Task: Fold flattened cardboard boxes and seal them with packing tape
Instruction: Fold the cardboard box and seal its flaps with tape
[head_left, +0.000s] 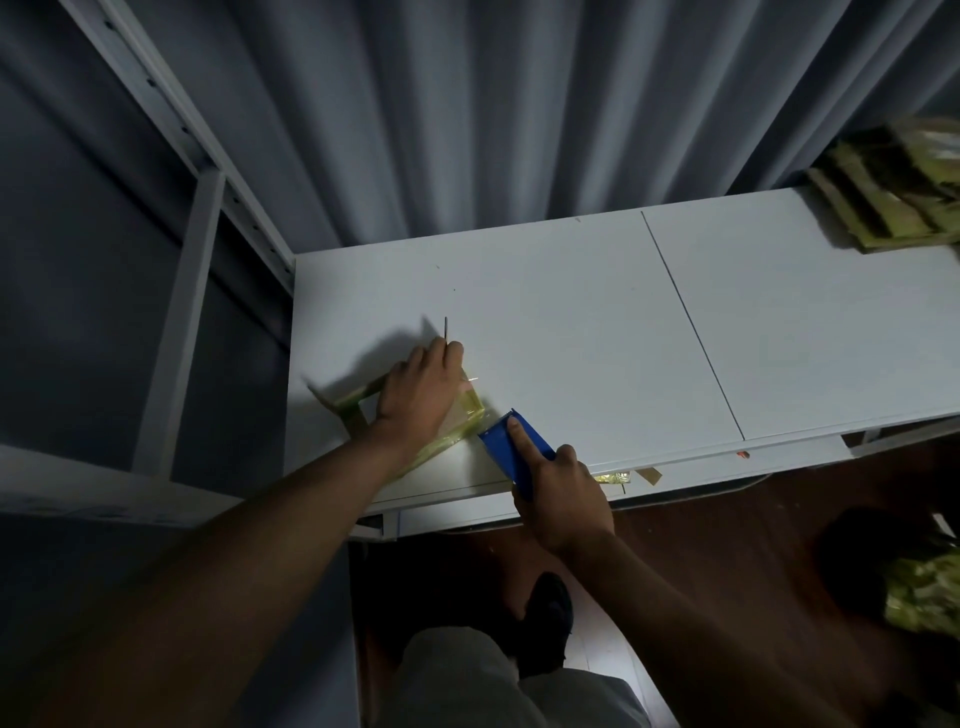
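On table (571, 312): left hand (415, 395) flat on box (462, 415) (taped); right hand (561, 493) grips dispenser (514, 447).

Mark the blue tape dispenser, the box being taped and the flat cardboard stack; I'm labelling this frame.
blue tape dispenser (506, 441), head view, top face.
box (467, 413), head view, taped corner.
flat cardboard stack (883, 208), head view, upper sheets.
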